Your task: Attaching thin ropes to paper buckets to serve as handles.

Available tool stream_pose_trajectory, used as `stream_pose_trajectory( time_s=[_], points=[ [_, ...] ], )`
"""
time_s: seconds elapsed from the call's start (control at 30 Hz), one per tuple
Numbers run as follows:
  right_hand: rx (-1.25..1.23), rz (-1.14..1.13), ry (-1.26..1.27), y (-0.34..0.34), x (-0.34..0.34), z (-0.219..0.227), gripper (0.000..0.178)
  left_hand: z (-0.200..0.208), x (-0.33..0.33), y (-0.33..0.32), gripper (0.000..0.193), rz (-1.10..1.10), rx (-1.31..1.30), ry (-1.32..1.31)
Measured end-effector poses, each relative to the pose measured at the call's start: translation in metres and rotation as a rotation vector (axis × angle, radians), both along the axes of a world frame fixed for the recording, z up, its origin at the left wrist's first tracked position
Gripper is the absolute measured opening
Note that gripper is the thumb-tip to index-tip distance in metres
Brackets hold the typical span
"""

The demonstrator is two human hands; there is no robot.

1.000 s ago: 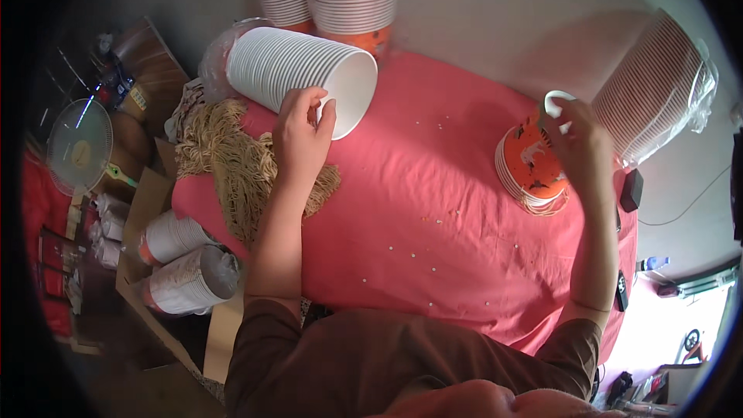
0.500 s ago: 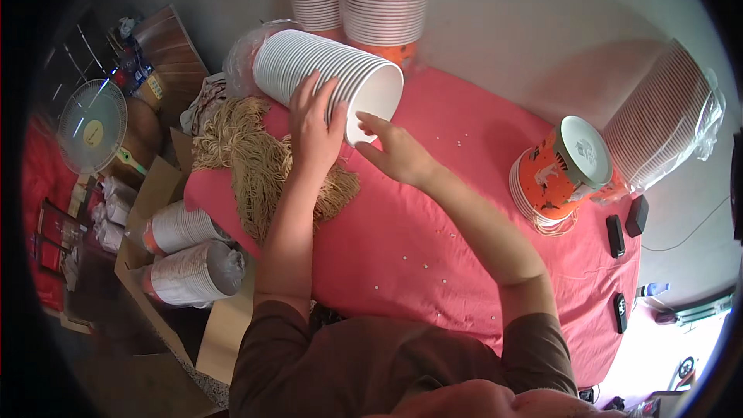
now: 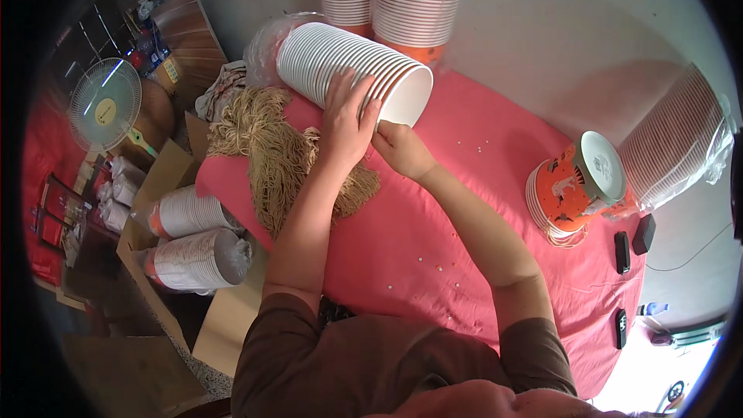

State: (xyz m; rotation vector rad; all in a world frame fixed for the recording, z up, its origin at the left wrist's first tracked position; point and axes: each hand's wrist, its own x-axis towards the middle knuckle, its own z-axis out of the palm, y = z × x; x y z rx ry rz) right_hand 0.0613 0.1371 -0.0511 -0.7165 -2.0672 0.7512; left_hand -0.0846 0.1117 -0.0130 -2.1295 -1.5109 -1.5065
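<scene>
A long stack of white paper buckets (image 3: pixel 340 58) lies tilted on its side on the red-covered table, its open mouth facing right. My left hand (image 3: pixel 348 120) presses on the near side of the stack, fingers along the rims and thumb close to the end bucket. Right beside that thumb, my right hand (image 3: pixel 404 151) is closed, its fingers pinched at the lower rim of the end bucket. The fingertips there are partly hidden. Bundles of tan cord (image 3: pixel 275 162) lie on the table left of my left forearm.
Tall bucket stacks (image 3: pixel 418 0) stand at the back wall. An upturned orange printed bucket stack (image 3: pixel 569 186) sits at right, beside a plastic-wrapped stack (image 3: pixel 673 139). Black objects (image 3: pixel 622 251) lie near the right edge. A carton (image 3: pixel 166 178) with wrapped buckets and a fan (image 3: pixel 106 104) are at left.
My right hand has gone from spread fingers at the bucket's mouth to closed fingers at its lower rim. The view has shifted, so the stack appears farther right.
</scene>
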Motion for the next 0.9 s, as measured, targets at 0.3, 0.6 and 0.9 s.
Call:
stream_pose_trajectory(
  time_s=[0.3,0.6,0.9],
  points=[
    [-0.02,-0.022,-0.061,-0.011,0.011,0.0,0.018,0.004,-0.002,-0.004,0.039,-0.008,0.008,-0.01],
    [0.028,-0.018,-0.126,-0.018,0.032,-0.003,0.016,0.003,-0.002,-0.003,0.039,-0.006,0.004,-0.019],
    [-0.069,-0.166,-0.233,-0.067,0.09,0.037,0.011,0.006,0.01,-0.01,0.032,-0.029,0.126,-0.05]
  ],
)
